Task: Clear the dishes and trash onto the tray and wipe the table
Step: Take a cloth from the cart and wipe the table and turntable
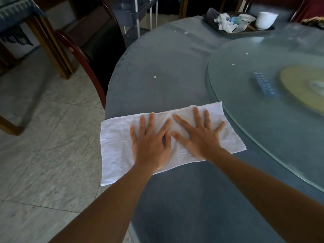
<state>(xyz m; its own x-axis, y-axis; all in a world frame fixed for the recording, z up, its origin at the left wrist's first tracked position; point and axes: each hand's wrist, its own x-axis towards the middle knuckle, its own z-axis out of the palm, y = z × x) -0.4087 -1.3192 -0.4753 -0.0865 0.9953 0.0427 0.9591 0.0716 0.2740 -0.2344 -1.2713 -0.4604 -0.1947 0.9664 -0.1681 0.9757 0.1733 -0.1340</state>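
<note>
Cloth: the white rectangular cotton cloth (119, 142) lay flat at the near edge of the round grey-blue table (166, 67), its left end overhanging the rim.
Axis: long side ran left to right, far end tilted up toward the round glass turntable (263, 120).
Left hand (150, 144): fingers spread, palm pressing, gripping nothing.
Right hand (198, 135): likewise splayed flat, probably for wide wiping contact.
Tray: the dark tray (210, 21) sat far off, already loaded with a white bowl (265, 20) and crumpled tissue (225, 23).
Crumbs: a pale crumb (155, 77) was ahead, so wiping looked unfinished.

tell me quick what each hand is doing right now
Left hand: open, fingers spread flat, pressing on the white cloth.
Right hand: open, fingers spread flat, pressing on the same cloth.
</note>
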